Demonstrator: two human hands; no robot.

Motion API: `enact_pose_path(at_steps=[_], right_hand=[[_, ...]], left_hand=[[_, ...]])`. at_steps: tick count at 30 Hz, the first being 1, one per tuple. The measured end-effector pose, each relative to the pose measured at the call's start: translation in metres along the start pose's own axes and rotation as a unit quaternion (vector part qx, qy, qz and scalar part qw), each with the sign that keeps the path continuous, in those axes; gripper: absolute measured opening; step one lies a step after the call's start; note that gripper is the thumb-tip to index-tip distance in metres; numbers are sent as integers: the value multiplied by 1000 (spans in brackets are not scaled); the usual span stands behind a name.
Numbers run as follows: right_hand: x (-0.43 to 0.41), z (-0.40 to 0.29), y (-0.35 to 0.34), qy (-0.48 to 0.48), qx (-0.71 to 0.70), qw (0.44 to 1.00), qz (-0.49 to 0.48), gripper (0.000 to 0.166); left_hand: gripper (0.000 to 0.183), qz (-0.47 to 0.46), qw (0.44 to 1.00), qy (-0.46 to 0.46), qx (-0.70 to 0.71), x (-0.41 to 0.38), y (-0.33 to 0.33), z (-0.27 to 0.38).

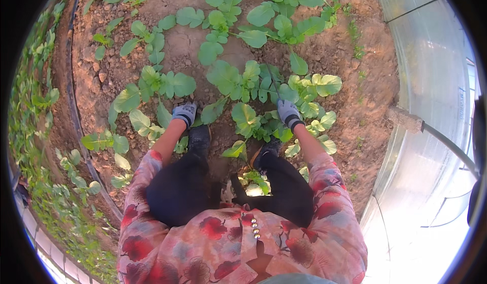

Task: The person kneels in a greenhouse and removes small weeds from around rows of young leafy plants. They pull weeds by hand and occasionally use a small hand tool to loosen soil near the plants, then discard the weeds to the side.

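Observation:
My left hand [185, 112], in a grey work glove with a dark cuff, is low over the soil beside the leaves of a green leafy plant [152, 88]; its fingertips are partly hidden, and whether it holds anything does not show. My right hand [288, 113], gloved the same way, is closed on the handle end of a thin metal tool [272, 76]. The thin rod points forward and away from me among the leaves of another leafy plant [232, 80]; its far end is hard to make out. More broad leaves [245, 118] spread between my hands.
My dark shoes [199, 137] stand among the plants. A black drip hose [72, 90] runs along the left, with dense greenery [34, 132] beyond it. Clear plastic sheeting [422, 67] walls the right side, where a pipe [451, 147] meets a rough block [405, 119]. Further leafy plants [281, 21] grow ahead.

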State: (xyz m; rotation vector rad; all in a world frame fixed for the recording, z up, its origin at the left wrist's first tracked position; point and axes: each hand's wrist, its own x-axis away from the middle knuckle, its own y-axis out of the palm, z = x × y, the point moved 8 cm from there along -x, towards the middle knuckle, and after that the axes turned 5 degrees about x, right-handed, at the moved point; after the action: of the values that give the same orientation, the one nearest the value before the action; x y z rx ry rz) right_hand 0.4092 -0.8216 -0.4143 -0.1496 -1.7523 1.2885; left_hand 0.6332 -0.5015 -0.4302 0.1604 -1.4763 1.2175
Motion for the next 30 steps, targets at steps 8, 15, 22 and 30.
enact_pose_path(at_steps=[8, 15, 22, 30], right_hand=[[50, -5, -31, 86, -21, 995, -37, 45], [-21, -115, -84, 19, -36, 994, 99, 45], [-24, -154, -48, 31, -57, 996, 69, 43], [37, -137, -5, 15, -51, 999, 3, 41]], left_hand=[[35, 57, 998, 12, 26, 1, 5, -11], [31, 72, 997, 11, 29, -5, 15, -14], [30, 60, 998, -5, -7, 1, 9, -7], [30, 90, 996, 10, 12, -5, 8, -7]])
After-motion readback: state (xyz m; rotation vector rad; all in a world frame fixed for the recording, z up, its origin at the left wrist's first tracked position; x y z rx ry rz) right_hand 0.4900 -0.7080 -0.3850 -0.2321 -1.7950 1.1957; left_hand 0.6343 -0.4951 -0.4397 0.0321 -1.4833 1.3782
